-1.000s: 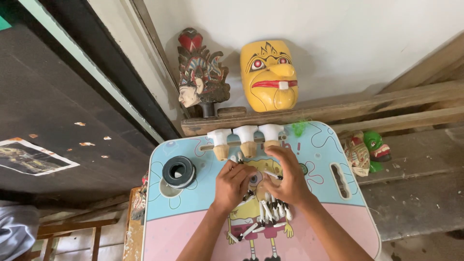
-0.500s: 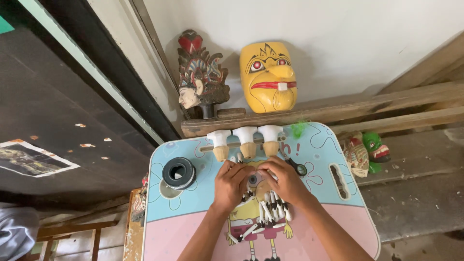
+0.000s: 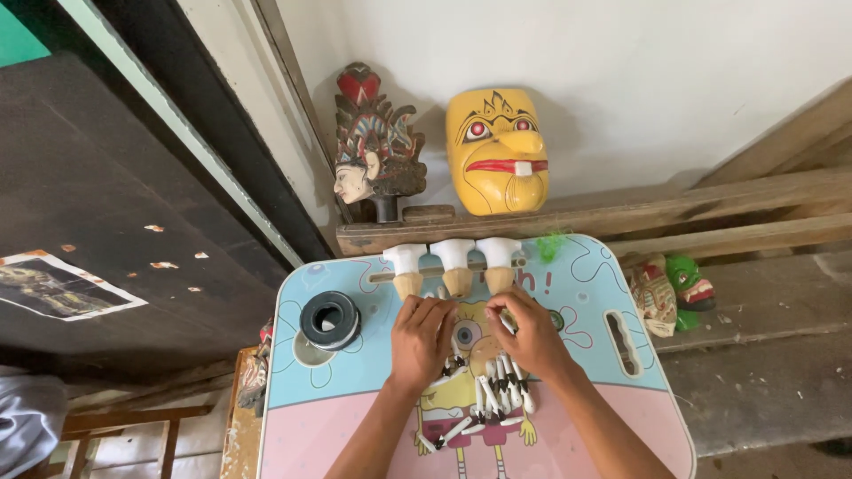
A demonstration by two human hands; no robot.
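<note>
Tape roll (image 3: 329, 320) nr left hand (image 3: 422, 340)

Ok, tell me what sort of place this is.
Probably a mask carver's or craft workshop: a yellow painted mask and a carved head stand on a rough wooden ledge, and small white pieces lie on the table.

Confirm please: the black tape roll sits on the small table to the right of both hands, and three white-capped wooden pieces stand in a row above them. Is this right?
Not quite. The head view shows the black tape roll to the left of both hands, beside the left hand; the right hand is farther from it. The three white-capped wooden pieces do stand in a row above them.
</note>
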